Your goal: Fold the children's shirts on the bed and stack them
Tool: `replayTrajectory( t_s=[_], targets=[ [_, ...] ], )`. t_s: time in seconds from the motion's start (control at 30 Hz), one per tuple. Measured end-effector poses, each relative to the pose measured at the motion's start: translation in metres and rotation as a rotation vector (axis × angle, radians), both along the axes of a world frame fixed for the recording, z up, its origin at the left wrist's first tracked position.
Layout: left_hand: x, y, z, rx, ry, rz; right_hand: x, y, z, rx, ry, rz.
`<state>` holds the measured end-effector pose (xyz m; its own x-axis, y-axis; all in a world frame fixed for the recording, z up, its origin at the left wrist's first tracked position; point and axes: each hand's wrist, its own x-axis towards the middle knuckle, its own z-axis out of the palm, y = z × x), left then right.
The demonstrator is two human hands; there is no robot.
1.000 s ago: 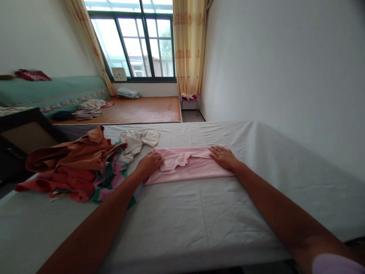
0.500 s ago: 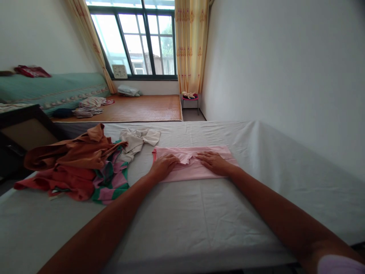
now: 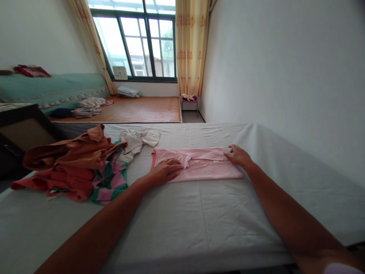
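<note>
Both hands, the left hand [image 3: 167, 171] and right hand [image 3: 238, 155], press flat with fingers released on the pink garment [image 3: 199, 169], whose folds could slip apart on the bed [image 3: 199, 217] if one palm drags.

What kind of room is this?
Most likely a bedroom at home: a bed with a white sheet, a pile of clothes beside a folded pink garment, and a curtained window.

Plenty of open sheet up front

Bare bed sheet [image 3: 199, 213] near side; clothes pile [image 3: 74, 167] crowds left, wall [image 3: 285, 76] hems right.
</note>
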<state>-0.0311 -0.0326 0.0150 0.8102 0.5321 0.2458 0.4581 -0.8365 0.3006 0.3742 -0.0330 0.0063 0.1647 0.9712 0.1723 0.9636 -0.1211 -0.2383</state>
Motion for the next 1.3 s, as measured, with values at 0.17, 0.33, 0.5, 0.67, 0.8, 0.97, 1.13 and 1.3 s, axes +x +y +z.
replayTrajectory(
  t_s=[0.17,0.33,0.5,0.67,0.8,0.97,1.13,1.3],
  targets=[
    [0.0,0.0,-0.001,0.005,-0.003,0.007,-0.006,-0.007,0.012,-0.157,-0.033,-0.057],
    [-0.001,-0.001,-0.001,-0.005,-0.009,0.005,-0.012,-0.012,0.017,-0.204,-0.164,-0.088],
    [-0.002,-0.001,-0.004,0.001,-0.024,0.019,-0.014,-0.011,0.012,-0.217,-0.22,-0.056],
    [-0.004,-0.001,-0.001,-0.076,-0.084,-0.018,-0.014,-0.007,0.005,-0.124,-0.161,0.069],
    [-0.019,0.009,0.008,-0.266,-0.283,0.084,-0.022,-0.007,0.015,-0.019,0.056,0.088],
    [-0.046,0.023,0.011,-0.481,-0.608,0.425,-0.081,-0.005,0.044,-0.089,0.789,0.252],
    [-0.054,0.027,0.006,-0.694,-0.719,0.486,-0.186,0.01,0.063,-0.156,1.15,0.421],
    [-0.055,0.029,0.002,-0.757,-0.723,0.509,-0.262,0.019,0.069,-0.29,1.195,0.502]
  ],
)
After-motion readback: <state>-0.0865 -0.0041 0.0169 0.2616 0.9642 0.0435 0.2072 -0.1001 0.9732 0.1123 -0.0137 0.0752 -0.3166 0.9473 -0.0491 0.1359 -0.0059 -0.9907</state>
